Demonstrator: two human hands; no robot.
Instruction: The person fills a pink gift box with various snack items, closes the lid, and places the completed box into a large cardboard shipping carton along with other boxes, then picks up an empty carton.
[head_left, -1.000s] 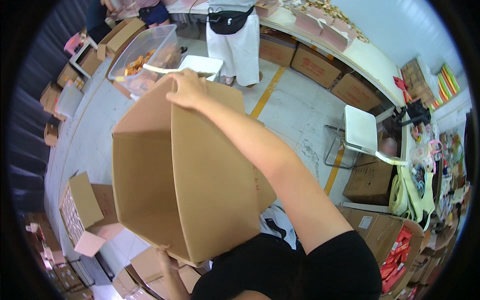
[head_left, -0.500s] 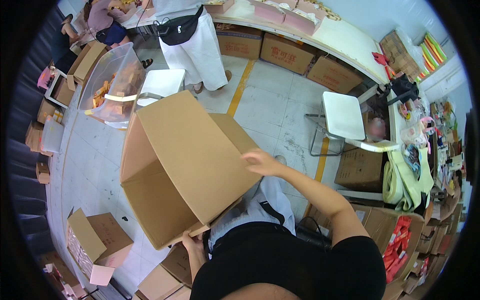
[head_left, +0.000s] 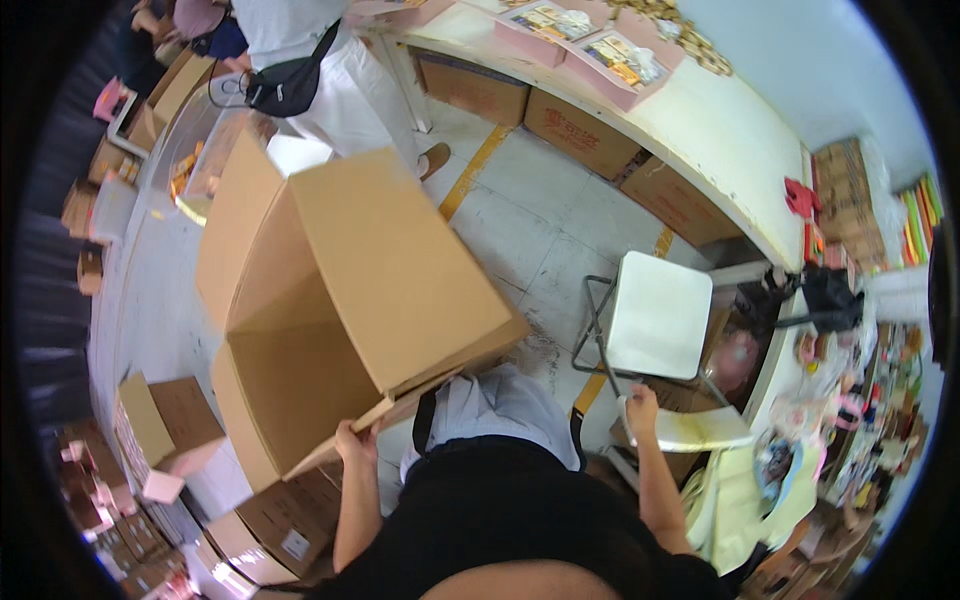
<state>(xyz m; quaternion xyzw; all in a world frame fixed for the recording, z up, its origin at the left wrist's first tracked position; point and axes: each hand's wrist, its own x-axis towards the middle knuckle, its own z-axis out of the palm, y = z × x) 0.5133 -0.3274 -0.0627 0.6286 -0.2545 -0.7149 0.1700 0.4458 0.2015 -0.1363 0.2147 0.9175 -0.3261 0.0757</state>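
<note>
A large open cardboard box [head_left: 400, 260] leans tilted in front of my body, its opening and inside facing left. My left hand [head_left: 357, 442] is closed on the edge of a lower flap of this box. To the right stands a white folding chair [head_left: 660, 312] with a dark metal frame. My right hand [head_left: 641, 408] is closed on the chair's frame, beside the left end of its backrest; the fingers show only in part.
A smaller open carton [head_left: 175, 425] sits on the floor at left. A clear plastic bin [head_left: 180, 170] and a person wearing a black waist bag [head_left: 292, 85] are beyond the box. A long white table [head_left: 740, 150] has cartons [head_left: 575, 130] under it. Yellow-green material [head_left: 740, 495] lies near my right arm.
My right hand has left the large box and moved right and down to the folding chair. My left hand still holds the box flap. The view has turned somewhat.
</note>
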